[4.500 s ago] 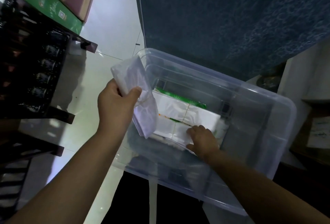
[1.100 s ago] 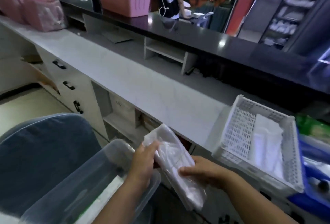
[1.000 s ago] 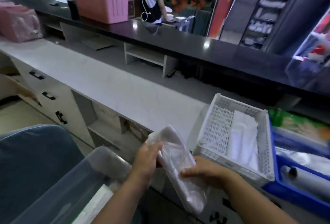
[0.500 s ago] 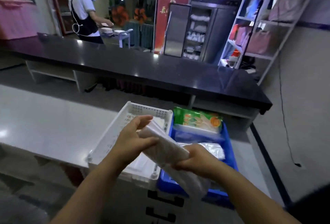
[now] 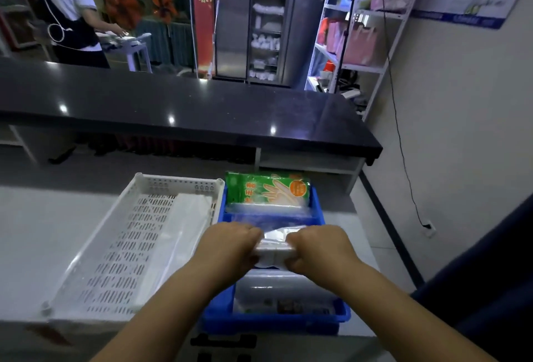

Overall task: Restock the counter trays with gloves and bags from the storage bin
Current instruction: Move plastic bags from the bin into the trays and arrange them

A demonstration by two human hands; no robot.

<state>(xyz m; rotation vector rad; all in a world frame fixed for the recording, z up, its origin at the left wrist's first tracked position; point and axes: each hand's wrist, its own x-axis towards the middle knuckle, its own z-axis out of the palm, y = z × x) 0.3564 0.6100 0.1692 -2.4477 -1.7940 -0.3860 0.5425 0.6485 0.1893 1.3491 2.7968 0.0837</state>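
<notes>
Both hands, left hand (image 5: 230, 246) and right hand (image 5: 318, 247), are clamped on a clear bag bundle (image 5: 275, 246) held over the blue tray (image 5: 331, 319), with the white tray (image 5: 86, 249) just left of it on the tabletop (image 5: 37, 231).

We note a pale grey worktop (image 5: 43, 231) below a raised black counter (image 5: 184, 107) with ceiling-light glare. Beyond stand a steel cabinet (image 5: 268, 29) and white shelving (image 5: 360, 15); a cable (image 5: 401, 136) runs down the cream wall (image 5: 461, 116).
</notes>
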